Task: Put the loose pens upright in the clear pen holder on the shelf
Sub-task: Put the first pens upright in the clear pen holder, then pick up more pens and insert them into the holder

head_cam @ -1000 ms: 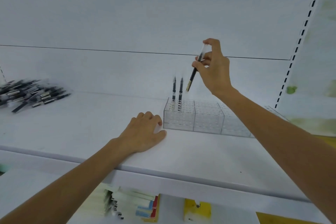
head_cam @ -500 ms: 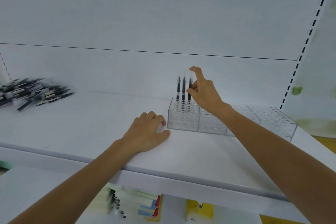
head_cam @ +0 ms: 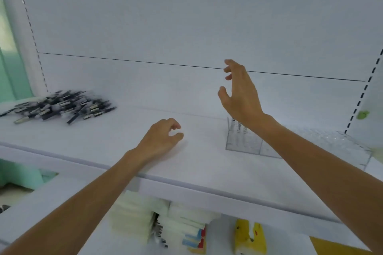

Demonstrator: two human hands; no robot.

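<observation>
The right hand [head_cam: 240, 93] is raised above the shelf [head_cam: 93, 143], palm turned to the left, fingers spread and only a little bent; it holds nothing. It hangs over the left end of the clear pen holder [head_cam: 242, 145], and the wrist crosses in front of the holder's top edge. The holder stands on the shelf at the right side and runs far to the right, where its top is blurred. In its left end, at the back, a few standing pens [head_cam: 239, 126] show through the clear wall. Only their lower parts are visible, as the rest is hidden behind the right wrist, so I cannot give the exact no. The left hand [head_cam: 161, 138] rests on the shelf near the middle, well apart from the holder and to the left of it. Its fingers are loosely curled, with thumb and index tip close but not pinching anything – it also holds nothing. The loose pens [head_cam: 62, 105], dark with some silver parts, lie flat in an untidy heap at the far left of the shelf, near the back corner and well apart from both hands. Behind everything there is the white back panel [head_cam: 186, 27] with one thin dark seam across. At the right a slotted upright [head_cam: 361, 97] goes up, with a small green spot [head_cam: 362, 114] beside it. Under the shelf, on a lower level, there are white packs [head_cam: 141, 217] and a yellow item [head_cam: 250, 236] – blurred, so no details can be told.
</observation>
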